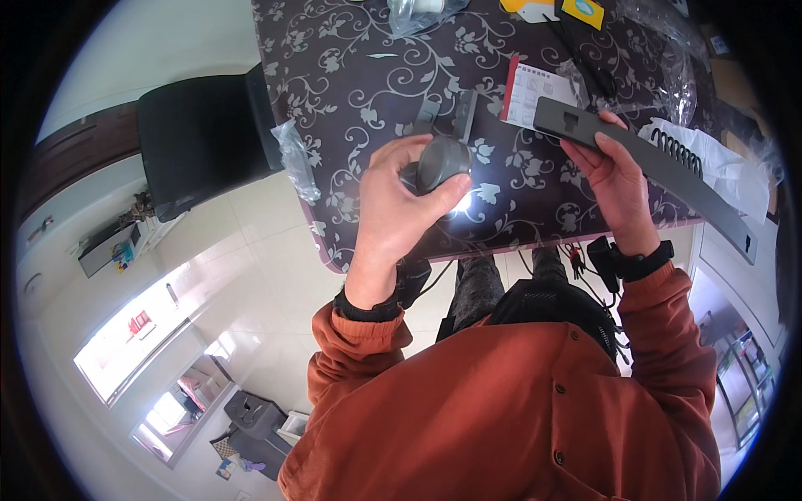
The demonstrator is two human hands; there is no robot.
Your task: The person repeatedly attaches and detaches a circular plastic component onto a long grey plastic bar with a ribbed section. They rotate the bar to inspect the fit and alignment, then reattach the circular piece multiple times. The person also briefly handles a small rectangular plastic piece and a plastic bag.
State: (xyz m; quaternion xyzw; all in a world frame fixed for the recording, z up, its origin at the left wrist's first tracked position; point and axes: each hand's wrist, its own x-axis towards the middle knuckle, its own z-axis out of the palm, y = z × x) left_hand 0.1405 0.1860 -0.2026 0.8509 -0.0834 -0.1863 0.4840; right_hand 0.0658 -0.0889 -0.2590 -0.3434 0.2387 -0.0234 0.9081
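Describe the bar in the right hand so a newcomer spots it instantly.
Find the dark patterned table, then the right hand over its near right side. It holds a flat grey bar slanting to the lower right. Unlike the round piece in the left hand, it is a long strip with a cutout near one end.

- The table (347,92) is patterned with pale leafy scrolls on a dark ground.
- A black chair (205,134) is placed beside its left edge.
- The floor (259,267) is laid in pale, glossy tiling.
- The pale wall (79,305) at left is pierced by a window (121,355), bleached white by light.
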